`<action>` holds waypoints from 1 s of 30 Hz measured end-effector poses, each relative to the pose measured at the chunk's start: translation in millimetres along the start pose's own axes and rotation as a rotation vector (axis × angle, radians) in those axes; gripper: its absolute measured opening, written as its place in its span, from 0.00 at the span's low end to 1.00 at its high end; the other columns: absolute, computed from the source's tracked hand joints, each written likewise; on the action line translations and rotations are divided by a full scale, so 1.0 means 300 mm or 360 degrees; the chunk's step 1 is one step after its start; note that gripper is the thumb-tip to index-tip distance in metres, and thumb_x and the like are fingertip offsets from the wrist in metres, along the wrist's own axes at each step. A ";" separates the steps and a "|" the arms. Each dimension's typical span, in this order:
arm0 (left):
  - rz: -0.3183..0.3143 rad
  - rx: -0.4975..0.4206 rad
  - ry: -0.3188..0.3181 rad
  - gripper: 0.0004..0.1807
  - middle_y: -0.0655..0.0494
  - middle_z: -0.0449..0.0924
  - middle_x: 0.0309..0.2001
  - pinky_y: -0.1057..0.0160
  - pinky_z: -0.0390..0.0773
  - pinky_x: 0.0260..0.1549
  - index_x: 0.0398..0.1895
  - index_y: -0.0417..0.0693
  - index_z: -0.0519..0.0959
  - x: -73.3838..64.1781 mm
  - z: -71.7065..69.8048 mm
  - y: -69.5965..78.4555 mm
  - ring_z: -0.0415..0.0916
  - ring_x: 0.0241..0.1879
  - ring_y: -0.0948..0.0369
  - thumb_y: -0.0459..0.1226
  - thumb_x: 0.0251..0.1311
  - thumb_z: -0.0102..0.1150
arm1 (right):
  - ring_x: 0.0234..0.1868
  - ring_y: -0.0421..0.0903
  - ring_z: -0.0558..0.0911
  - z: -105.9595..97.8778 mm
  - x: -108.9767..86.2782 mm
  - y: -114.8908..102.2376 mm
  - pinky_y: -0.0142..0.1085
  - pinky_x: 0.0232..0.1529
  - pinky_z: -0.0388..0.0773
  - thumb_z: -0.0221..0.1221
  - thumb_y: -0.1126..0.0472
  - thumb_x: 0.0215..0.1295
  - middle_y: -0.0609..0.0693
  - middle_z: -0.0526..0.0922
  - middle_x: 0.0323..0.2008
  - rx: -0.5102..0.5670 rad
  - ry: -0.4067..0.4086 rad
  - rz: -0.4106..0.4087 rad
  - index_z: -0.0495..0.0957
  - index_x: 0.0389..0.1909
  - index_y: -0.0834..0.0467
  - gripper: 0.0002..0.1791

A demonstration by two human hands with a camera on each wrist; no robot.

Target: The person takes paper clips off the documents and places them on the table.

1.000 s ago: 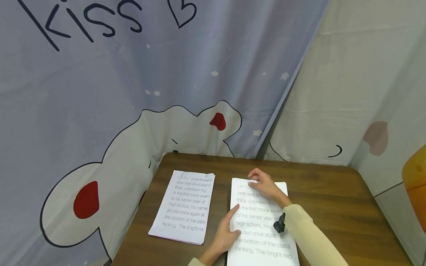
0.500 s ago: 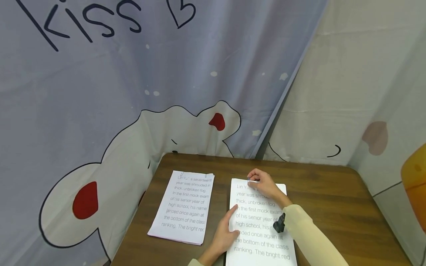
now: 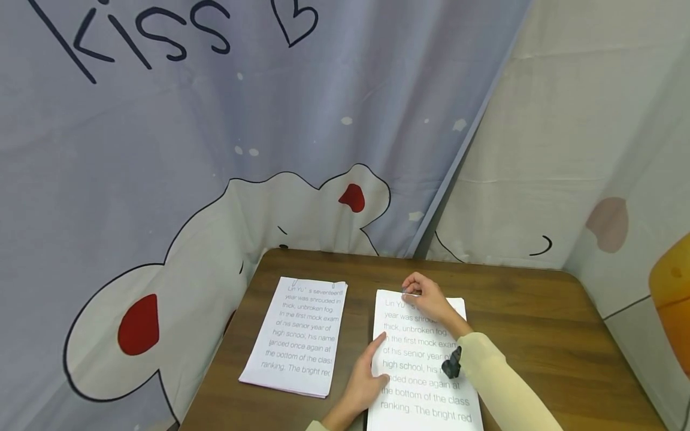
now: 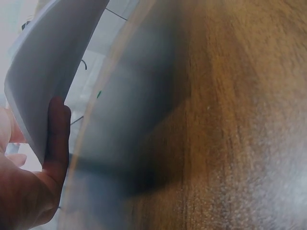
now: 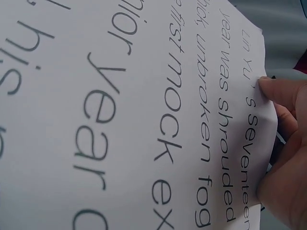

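A stack of printed paper sheets is held at the right of the table. My left hand grips its left edge; in the left wrist view, fingers lie behind the sheets, which are raised and tilted over the wood. At the top edge my right hand pinches a small paper clip, mostly covered by its fingers. The right wrist view has the thumb on the printed face beside the first line, other fingers behind the edge; the clip is hard to make out there.
Another printed stack lies to the left, with paper clips at its top edge. The brown wooden table ends at a printed curtain behind. A small black device sits at the right wrist.
The paper clip at the top edge shows less now, lower between the right fingers. The left hand keeps its place on the sheets' edge.
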State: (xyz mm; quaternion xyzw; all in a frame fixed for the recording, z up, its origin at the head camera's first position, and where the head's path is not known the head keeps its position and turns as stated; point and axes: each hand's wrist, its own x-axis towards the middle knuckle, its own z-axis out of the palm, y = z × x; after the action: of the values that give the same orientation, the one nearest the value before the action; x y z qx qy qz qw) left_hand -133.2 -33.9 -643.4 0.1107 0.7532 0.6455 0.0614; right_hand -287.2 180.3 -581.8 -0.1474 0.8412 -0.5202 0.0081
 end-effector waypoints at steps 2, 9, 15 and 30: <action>0.0013 0.0006 0.0007 0.54 0.40 0.62 0.80 0.43 0.63 0.77 0.82 0.48 0.62 -0.001 0.000 -0.001 0.64 0.78 0.42 0.15 0.44 0.55 | 0.32 0.41 0.78 0.001 0.000 -0.001 0.28 0.35 0.74 0.68 0.72 0.64 0.54 0.86 0.33 0.0010 0.0018 -0.0006 0.79 0.46 0.63 0.12; 0.0012 0.0002 0.0020 0.54 0.39 0.62 0.80 0.43 0.65 0.76 0.82 0.47 0.62 -0.007 0.000 -0.002 0.65 0.77 0.41 0.15 0.44 0.56 | 0.31 0.39 0.82 0.001 0.001 -0.001 0.27 0.34 0.76 0.69 0.70 0.64 0.52 0.89 0.31 0.0023 0.0050 0.0030 0.79 0.44 0.63 0.11; -0.0001 -0.0004 0.0010 0.54 0.40 0.61 0.81 0.45 0.65 0.77 0.83 0.49 0.61 -0.006 0.000 -0.001 0.65 0.77 0.43 0.15 0.45 0.55 | 0.30 0.39 0.82 0.004 0.001 0.004 0.27 0.33 0.77 0.68 0.70 0.65 0.56 0.90 0.32 0.0077 0.0100 0.0031 0.81 0.45 0.64 0.10; -0.0043 -0.0058 0.0014 0.55 0.40 0.62 0.81 0.57 0.71 0.74 0.83 0.50 0.62 -0.009 -0.009 -0.001 0.71 0.73 0.46 0.15 0.44 0.54 | 0.33 0.43 0.78 -0.049 0.000 -0.002 0.27 0.34 0.75 0.67 0.69 0.69 0.59 0.87 0.36 0.0136 0.0214 0.0071 0.80 0.50 0.63 0.11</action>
State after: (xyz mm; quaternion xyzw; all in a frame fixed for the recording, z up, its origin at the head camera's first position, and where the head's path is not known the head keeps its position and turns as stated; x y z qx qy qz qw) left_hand -131.1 -37.4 -643.4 0.0966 0.7430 0.6587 0.0688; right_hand -289.5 192.8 -574.6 -0.0928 0.8200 -0.5639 -0.0306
